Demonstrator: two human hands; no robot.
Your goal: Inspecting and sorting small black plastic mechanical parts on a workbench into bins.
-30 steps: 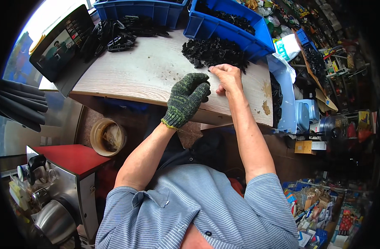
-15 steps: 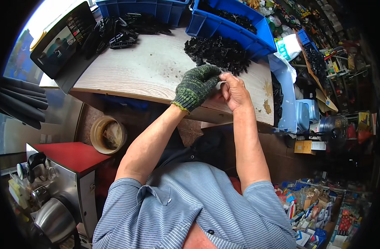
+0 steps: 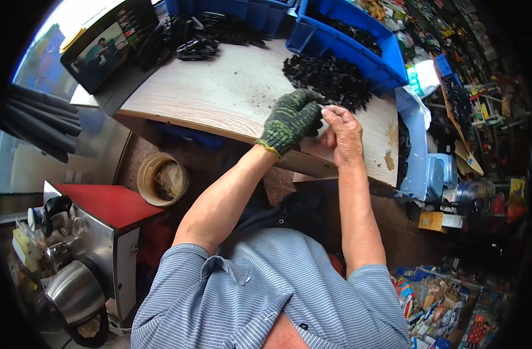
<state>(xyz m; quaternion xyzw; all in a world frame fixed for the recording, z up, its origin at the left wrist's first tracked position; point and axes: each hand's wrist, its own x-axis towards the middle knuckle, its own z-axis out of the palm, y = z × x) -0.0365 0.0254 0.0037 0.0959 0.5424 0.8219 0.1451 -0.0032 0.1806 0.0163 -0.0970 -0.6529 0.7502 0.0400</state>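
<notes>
My left hand (image 3: 288, 121), in a dark green and black knitted glove, is closed above the table's front edge. Right against it, my bare right hand (image 3: 346, 135) has thumb and forefinger pinched together. The fingertips of both hands meet; whatever they grip is too small or too hidden to name. Just beyond them a heap of small black plastic parts (image 3: 324, 78) lies on the pale wood-grain table (image 3: 213, 90). Behind that heap stands a blue bin (image 3: 394, 61) with more black parts in it.
Longer black parts (image 3: 197, 49) lie at the table's far left, beside a tablet (image 3: 100, 55) on a dark stand. A light blue bin (image 3: 416, 166) adjoins the right end. Below left are a bucket (image 3: 143, 183), a red-topped cabinet (image 3: 106, 203) and a steel kettle (image 3: 77, 291).
The view has swung a little, so the table and both hands sit further right in the picture. My hands stay together at the same spot by the heap; the right fingers have shifted slightly.
</notes>
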